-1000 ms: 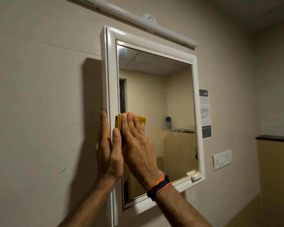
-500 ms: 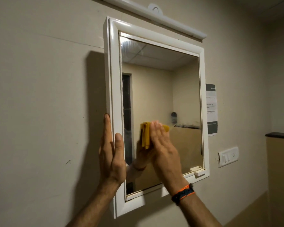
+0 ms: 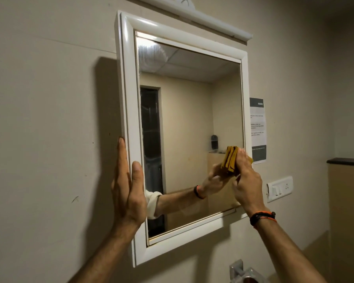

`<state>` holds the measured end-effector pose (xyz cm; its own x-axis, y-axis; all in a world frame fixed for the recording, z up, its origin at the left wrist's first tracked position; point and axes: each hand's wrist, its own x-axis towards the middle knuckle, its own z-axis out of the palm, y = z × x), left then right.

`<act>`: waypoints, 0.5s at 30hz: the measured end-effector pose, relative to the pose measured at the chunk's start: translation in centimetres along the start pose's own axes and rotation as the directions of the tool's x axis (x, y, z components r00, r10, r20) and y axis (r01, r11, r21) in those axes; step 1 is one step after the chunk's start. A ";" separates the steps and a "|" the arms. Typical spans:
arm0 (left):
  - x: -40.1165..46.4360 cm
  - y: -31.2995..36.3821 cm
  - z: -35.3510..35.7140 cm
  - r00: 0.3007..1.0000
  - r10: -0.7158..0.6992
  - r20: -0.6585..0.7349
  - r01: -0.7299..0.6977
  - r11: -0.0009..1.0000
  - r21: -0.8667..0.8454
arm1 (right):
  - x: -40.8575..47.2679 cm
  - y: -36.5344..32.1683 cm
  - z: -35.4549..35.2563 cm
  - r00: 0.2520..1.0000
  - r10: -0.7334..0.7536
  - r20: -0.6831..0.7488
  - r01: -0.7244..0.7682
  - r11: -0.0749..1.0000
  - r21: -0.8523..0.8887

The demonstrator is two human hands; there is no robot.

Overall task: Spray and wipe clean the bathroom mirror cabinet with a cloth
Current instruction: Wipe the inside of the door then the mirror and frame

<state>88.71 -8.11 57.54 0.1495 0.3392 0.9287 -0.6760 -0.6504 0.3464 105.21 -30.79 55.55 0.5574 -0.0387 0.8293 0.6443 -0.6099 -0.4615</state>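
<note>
Right now the mirror cabinet [image 3: 129, 82] hangs on the wall w/ the folded yellow cloth [image 3: 231, 160] at its glass's 4 o'clock, pressed flat under the right hand [image 3: 246, 180], fingers straight. Left hand [image 3: 128, 188], fingers extended, braces the frame at 8 o'clock; I'd overlap strokes toward the streaky 11 o'clock corner w/ even pressure

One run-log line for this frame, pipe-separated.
phase: wiping | right hand: presses yellow cloth on mirror, lower right | left hand: flat on cabinet frame, left edge | smears: top left
</note>
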 end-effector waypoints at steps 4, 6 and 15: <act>0.0 0.0 0.0 1.000 0.007 -0.002 -0.007 1.000 0.019 | -1.5 0.7 0.1 0.999 0.023 0.033 -0.023 1.000 -0.001; -0.1 0.0 0.1 1.000 0.001 -0.008 -0.001 1.000 0.030 | -1.4 -0.3 0.2 0.999 0.029 0.022 -0.029 1.000 -0.001; 0.0 0.1 0.0 1.000 0.004 0.014 -0.005 1.000 0.021 | -4.0 -9.3 2.2 0.988 -0.112 0.103 0.110 0.994 0.027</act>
<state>88.60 -8.20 57.56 0.1563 0.3271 0.9320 -0.6613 -0.6662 0.3447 98.08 -23.21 55.82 0.5328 0.1113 0.8389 0.7154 -0.5887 -0.3763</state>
